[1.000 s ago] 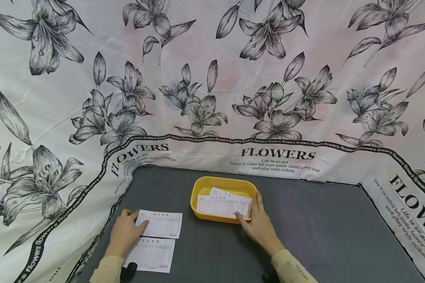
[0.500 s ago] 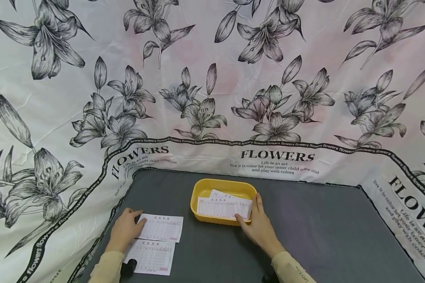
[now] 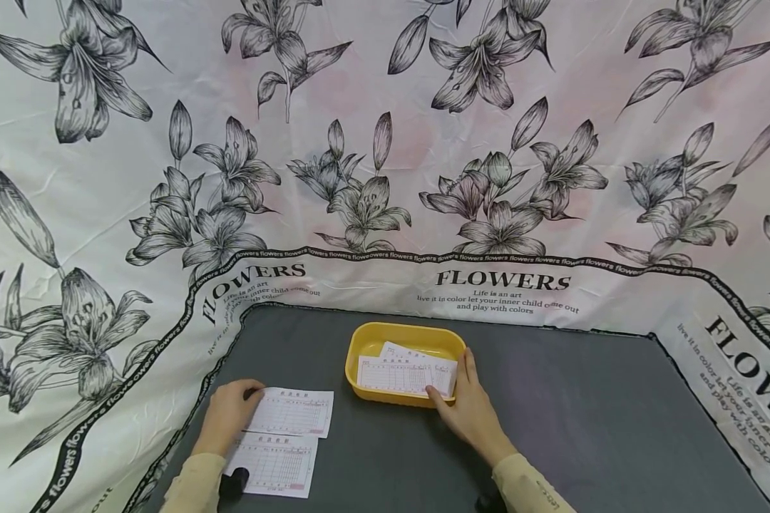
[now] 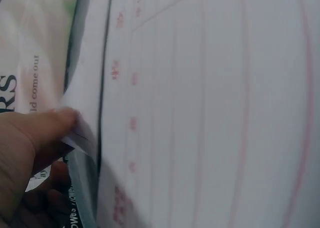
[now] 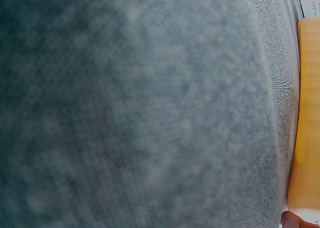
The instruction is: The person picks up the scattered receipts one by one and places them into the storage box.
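Observation:
Two white printed paper slips lie one above the other at the left of the dark table, the upper slip [image 3: 298,412] just overlapping or touching the lower slip [image 3: 279,467]. My left hand [image 3: 224,417] pinches the upper slip at its left edge; the left wrist view shows the thumb [image 4: 47,125] on a bent-up paper corner [image 4: 86,105]. A yellow plastic tray [image 3: 385,396] stands at the middle, holding several similar slips [image 3: 394,375]. Around its right end, my right hand [image 3: 476,413] grips the tray, thumb by the slips at the front rim.
The dark grey tabletop [image 3: 590,413] spreads to the right of the tray. A white cloth [image 3: 372,285] with printed flowers and lettering rises behind and along both sides. A black object [image 3: 234,486] sits at the left wrist, over the lower slip.
My left thumb has drawn back from the upper slip's face to its left edge, and the fingers have curled in. The right hand and the tray stay in place.

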Demonstrator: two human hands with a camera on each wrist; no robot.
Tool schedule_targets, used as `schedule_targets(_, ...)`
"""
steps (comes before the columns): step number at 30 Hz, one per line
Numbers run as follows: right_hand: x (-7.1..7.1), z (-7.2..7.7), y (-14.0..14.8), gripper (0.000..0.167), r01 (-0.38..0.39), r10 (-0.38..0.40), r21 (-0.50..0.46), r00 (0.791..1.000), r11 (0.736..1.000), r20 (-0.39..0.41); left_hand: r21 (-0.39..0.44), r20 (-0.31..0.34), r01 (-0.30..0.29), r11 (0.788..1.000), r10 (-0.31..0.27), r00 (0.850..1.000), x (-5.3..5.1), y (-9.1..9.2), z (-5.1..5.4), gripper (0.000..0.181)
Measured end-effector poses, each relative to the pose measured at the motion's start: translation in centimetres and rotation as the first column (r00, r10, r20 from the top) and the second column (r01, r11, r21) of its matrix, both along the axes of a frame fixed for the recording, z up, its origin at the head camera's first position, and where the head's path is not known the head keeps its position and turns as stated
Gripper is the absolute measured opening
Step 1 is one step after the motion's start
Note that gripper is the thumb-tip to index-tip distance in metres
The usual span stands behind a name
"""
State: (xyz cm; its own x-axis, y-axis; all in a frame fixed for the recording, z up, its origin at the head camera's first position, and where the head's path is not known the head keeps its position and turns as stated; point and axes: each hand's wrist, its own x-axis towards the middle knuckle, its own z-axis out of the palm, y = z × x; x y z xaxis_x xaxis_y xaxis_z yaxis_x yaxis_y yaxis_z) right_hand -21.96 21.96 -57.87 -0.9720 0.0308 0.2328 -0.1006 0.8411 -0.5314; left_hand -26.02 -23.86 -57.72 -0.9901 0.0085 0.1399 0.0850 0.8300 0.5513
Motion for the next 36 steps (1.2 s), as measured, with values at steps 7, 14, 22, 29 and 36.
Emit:
schedule_targets(7,-0.1,0.0,0.1,0.108,-0.001,0.001,0.005,1.000,1.000,0.004,0.060,0.044,0.052,0.997,-0.055,0.998,-0.3,-0.6,0.7,0.020)
schedule_targets(14,-0.1,0.1,0.1,0.108,0.000,0.000,0.011,1.000,1.000,0.003,0.149,0.006,0.046,0.988,-0.047,0.999,-0.7,-0.9,1.5,0.020)
schedule_targets(22,-0.1,0.0,0.1,0.108,0.000,0.000,0.004,1.000,1.000,0.009,0.286,0.062,-0.008,0.958,-0.010,0.998,-1.1,-0.2,3.5,0.027)
schedule_targets(29,0.1,0.1,-0.1,0.107,-0.005,0.005,0.019,1.000,1.000,0.013,0.445,0.134,-0.031,0.895,-0.032,0.990,-1.6,0.8,5.5,0.035)
schedule_targets(36,0.0,0.2,0.0,0.107,-0.004,0.004,0.021,1.000,1.000,0.018,0.477,0.123,-0.034,0.878,-0.028,0.992,-2.9,2.6,5.7,0.033)
